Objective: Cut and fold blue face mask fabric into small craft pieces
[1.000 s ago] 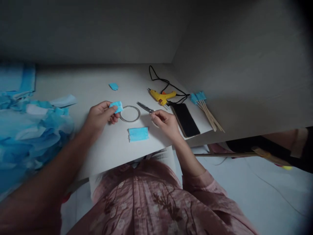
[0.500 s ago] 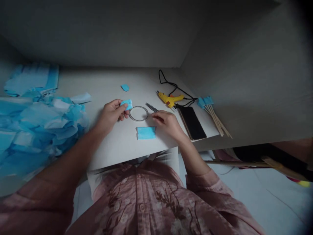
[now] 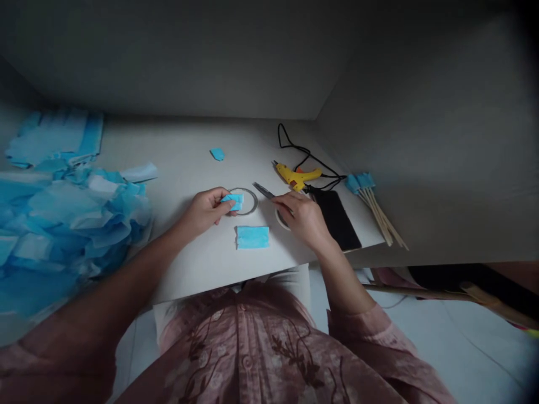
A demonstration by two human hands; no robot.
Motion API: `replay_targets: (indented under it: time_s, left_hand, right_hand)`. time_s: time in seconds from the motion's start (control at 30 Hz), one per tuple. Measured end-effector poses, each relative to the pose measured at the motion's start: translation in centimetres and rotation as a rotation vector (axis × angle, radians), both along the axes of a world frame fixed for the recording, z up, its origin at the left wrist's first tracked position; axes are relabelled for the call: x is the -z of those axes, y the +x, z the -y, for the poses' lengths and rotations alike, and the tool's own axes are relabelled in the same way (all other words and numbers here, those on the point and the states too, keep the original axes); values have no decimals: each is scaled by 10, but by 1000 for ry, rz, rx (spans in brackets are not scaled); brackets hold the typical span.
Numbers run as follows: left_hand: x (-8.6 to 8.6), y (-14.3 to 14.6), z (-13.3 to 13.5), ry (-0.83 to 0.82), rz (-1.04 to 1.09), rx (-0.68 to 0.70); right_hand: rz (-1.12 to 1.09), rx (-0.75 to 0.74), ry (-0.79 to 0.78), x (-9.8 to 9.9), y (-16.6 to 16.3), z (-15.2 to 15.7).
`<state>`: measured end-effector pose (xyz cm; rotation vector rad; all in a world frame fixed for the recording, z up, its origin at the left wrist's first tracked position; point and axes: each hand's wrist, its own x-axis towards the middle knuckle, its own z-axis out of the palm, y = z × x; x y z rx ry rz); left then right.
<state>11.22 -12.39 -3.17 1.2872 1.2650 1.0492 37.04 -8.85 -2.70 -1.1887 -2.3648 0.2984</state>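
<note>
My left hand is closed, pinching a small folded piece of light blue cloth-like material between thumb and fingers. This piece overlaps the left side of a thin grey ring lying on the table. My right hand is closed around a pair of scissors, whose dark blades point up and left; part of a handle loop shows under the fingers. Between the hands, nearer my body, a flat blue rectangle lies on the table. Farther back is a small blue scrap.
A yellow glue gun with a black cord lies right of the scissors. Beside it are a black phone and several wooden sticks with blue tops. Blue and white pieces pile up at left. Walls enclose the table's back and right.
My left hand has moved right and toward me with the blue piece, now over the ring's edge. The scissors are now lifted a little in my right hand, a handle loop showing.
</note>
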Motion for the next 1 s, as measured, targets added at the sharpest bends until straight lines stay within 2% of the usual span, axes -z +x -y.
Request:
replay_targets:
  time_s: [0.23, 0.43, 0.57, 0.7, 0.8, 0.87, 1.0]
  left_hand:
    - [2, -4, -3, -19, 12, -17]
    - [-3, -11, -6, -15, -7, -96]
    - [4, -11, -4, 55, -145, -25]
    - [14, -8, -3, 165, -349, 41]
    - [17, -8, -3, 175, -394, 28]
    - [17, -8, -3, 183, -404, 23]
    - [17, -6, -3, 214, -423, 43]
  right_hand:
    - [-40, -46, 4, -4, -12, -2]
    - [-49, -22, 28, -1, 1, 2]
    - [-85, 20, 3, 2, 7, 3]
    - [120, 24, 26, 6, -13, 0]
    - [322, 75, 81, 9, -33, -1]
    - [363, 101, 94, 12, -41, -2]
    - [310, 91, 88, 16, -41, -2]
